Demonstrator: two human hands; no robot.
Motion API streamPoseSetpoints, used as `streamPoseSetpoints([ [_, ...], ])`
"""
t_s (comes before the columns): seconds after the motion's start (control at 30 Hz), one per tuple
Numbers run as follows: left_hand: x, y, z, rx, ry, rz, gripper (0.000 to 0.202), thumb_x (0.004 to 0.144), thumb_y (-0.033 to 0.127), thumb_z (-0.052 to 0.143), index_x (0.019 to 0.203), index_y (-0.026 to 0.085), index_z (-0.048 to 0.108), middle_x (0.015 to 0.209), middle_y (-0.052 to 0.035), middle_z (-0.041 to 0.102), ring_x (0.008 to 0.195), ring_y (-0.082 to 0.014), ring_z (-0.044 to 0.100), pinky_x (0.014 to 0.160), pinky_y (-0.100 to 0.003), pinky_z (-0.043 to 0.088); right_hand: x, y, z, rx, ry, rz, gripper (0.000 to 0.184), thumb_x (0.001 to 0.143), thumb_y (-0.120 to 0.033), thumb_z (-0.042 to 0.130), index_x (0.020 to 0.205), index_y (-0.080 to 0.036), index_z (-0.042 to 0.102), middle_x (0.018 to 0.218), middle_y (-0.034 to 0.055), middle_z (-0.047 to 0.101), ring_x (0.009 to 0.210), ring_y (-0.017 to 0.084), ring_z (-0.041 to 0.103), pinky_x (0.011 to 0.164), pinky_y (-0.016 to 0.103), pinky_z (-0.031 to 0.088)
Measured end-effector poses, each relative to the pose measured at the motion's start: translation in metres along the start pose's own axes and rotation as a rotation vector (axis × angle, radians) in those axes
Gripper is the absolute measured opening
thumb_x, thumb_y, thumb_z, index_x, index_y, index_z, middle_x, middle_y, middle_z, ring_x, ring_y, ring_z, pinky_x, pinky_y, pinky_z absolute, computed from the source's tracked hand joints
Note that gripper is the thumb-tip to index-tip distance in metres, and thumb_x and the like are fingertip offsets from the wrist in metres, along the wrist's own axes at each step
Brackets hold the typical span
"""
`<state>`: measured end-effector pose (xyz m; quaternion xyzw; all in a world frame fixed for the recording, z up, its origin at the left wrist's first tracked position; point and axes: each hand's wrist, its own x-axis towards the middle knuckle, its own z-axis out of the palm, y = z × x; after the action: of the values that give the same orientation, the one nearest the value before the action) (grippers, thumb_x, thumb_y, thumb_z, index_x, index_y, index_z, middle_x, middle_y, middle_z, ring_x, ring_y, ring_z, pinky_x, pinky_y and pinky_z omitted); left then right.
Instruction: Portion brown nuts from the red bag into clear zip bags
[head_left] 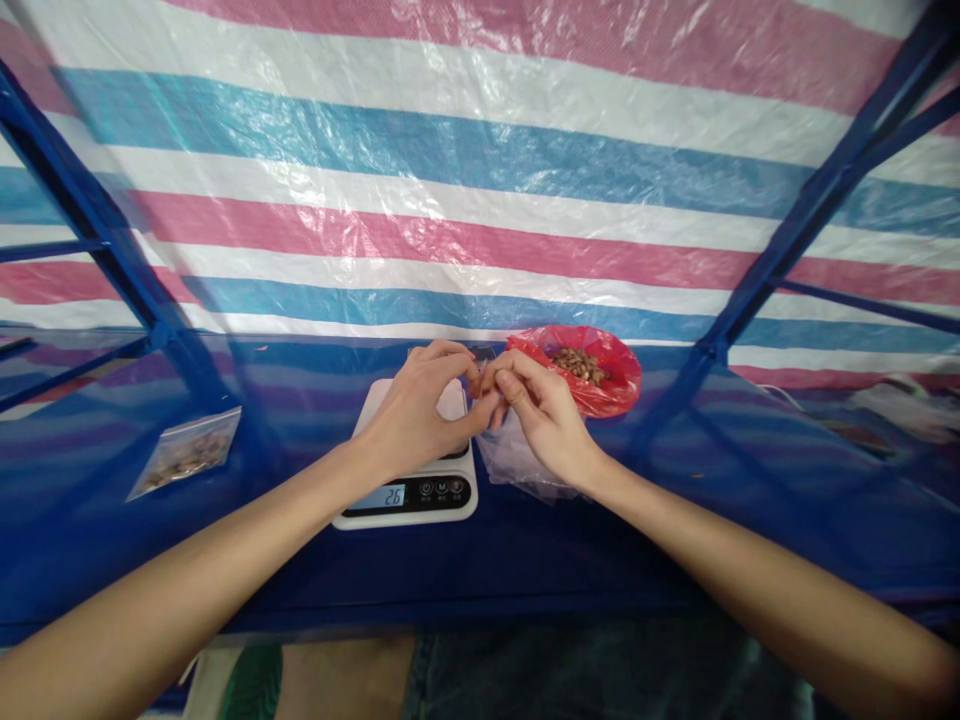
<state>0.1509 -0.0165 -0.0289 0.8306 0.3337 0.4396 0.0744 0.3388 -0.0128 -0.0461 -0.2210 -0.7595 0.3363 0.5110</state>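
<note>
My left hand [420, 405] is over the kitchen scale [405, 512], thumb and fingers curved to a pinch. My right hand [546, 408] meets it at the fingertips, its fingers closed and thumb bent. Between the fingertips shows a sliver of a clear plastic bag, mostly hidden by the fingers. The white scale has a black panel with a lit display that seems to read 26; the left hand hides part of its plate. Several flat clear plastic bags [517, 462] lie under the right hand, beside the scale.
A red plastic bag [622, 375] holding small brown pieces [579, 366] stands behind the right hand. A filled zip bag [187, 452] lies at left on the blue shelf [555, 560]. Blue metal posts [739, 305] rise at both sides, before a striped sheet [450, 200].
</note>
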Motion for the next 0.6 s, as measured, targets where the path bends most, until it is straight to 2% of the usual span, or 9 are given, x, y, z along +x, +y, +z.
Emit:
streamPoseSetpoints([
  [0.07,0.001,-0.002,0.001,-0.034,0.016,-0.014,0.004,0.090,0.022,0.066,0.087,0.021,0.067,0.105,-0.0054,0.071,0.109,-0.0231,0.064,0.101,-0.044,0.044,0.001,-0.001,0.000,0.006,0.012,-0.010,0.023,0.109,-0.033,0.049,0.093,-0.021,0.062,0.083,-0.0007,0.060,0.068,0.011,0.061,0.062,0.026,0.052],
  [0.17,0.002,-0.006,0.002,-0.091,0.027,-0.037,0.011,0.095,0.021,0.060,0.090,0.021,0.071,0.104,-0.0058,0.071,0.108,-0.0229,0.064,0.100,-0.044,0.045,0.001,0.000,0.000,0.026,0.056,0.019,0.024,0.108,-0.035,0.051,0.094,-0.020,0.063,0.081,-0.0001,0.062,0.070,0.012,0.064,0.064,0.026,0.054],
  [0.27,0.004,-0.009,0.001,-0.094,0.029,-0.108,0.013,0.095,0.023,0.063,0.086,0.021,0.073,0.096,-0.0042,0.070,0.100,-0.0218,0.065,0.096,-0.043,0.047,0.002,0.000,0.002,0.060,0.086,0.074,0.023,0.106,-0.038,0.054,0.095,-0.020,0.062,0.081,0.0005,0.065,0.073,0.014,0.067,0.065,0.028,0.057],
  [0.37,0.004,-0.012,0.001,-0.068,0.039,-0.161,0.010,0.091,0.025,0.069,0.083,0.021,0.074,0.091,-0.0027,0.067,0.091,-0.0200,0.064,0.091,-0.041,0.047,0.003,0.001,0.003,0.089,0.113,0.133,0.023,0.100,-0.043,0.065,0.095,-0.021,0.062,0.079,0.0002,0.069,0.073,0.015,0.070,0.066,0.028,0.059],
  [0.47,0.003,-0.012,0.002,-0.039,0.022,-0.149,0.010,0.089,0.026,0.073,0.081,0.022,0.075,0.090,-0.0025,0.064,0.091,-0.0201,0.063,0.089,-0.040,0.048,0.004,0.002,0.005,0.078,0.133,0.222,0.033,0.093,-0.050,0.072,0.085,-0.020,0.062,0.072,0.0011,0.071,0.066,0.016,0.070,0.061,0.027,0.058],
  [0.6,0.002,-0.011,0.003,0.016,-0.007,-0.130,0.012,0.088,0.026,0.076,0.077,0.022,0.075,0.089,-0.0027,0.062,0.093,-0.0211,0.061,0.088,-0.040,0.048,0.004,0.003,0.005,0.080,0.106,0.349,0.044,0.090,-0.057,0.073,0.072,-0.018,0.061,0.065,0.0023,0.068,0.054,0.014,0.066,0.048,0.023,0.052],
])
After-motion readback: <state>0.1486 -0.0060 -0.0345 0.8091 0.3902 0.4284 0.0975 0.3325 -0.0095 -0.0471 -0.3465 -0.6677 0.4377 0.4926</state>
